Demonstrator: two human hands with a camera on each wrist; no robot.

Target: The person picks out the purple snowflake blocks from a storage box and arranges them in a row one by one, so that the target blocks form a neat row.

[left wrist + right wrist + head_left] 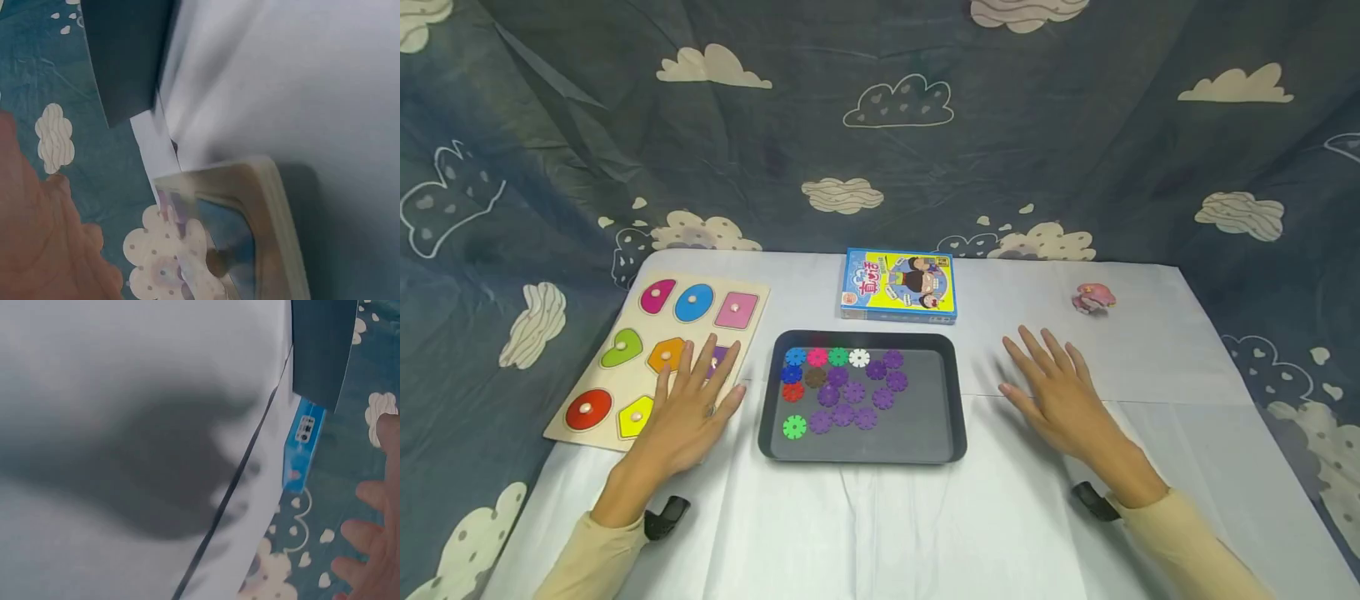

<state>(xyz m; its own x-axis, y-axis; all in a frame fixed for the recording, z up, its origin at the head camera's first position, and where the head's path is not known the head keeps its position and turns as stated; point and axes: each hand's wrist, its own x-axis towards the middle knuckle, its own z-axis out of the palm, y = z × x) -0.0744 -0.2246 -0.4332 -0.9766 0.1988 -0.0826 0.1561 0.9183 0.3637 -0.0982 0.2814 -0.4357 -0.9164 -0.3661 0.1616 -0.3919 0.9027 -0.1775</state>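
My left hand (688, 417) has its fingers spread, overlapping the right side of a wooden shape puzzle board (602, 350) in the head view. Nothing is in its grasp. My right hand (1060, 396), palm down with fingers apart and holding nothing, hovers over the white cloth, its shadow showing below in the right wrist view. Between the hands lies a dark grey tray (925, 442). Small notched discs fill its left and middle part: several purple ones (853, 392), a white one (859, 357), a light green one (794, 427), plus blue, pink, red and brown ones.
Behind the tray lies a blue and yellow card box (898, 286). A small pink toy figure (1093, 297) sits at the back right, beyond my right hand. The white-covered table (880, 525) ends at a dark cloud-patterned curtain (895, 183).
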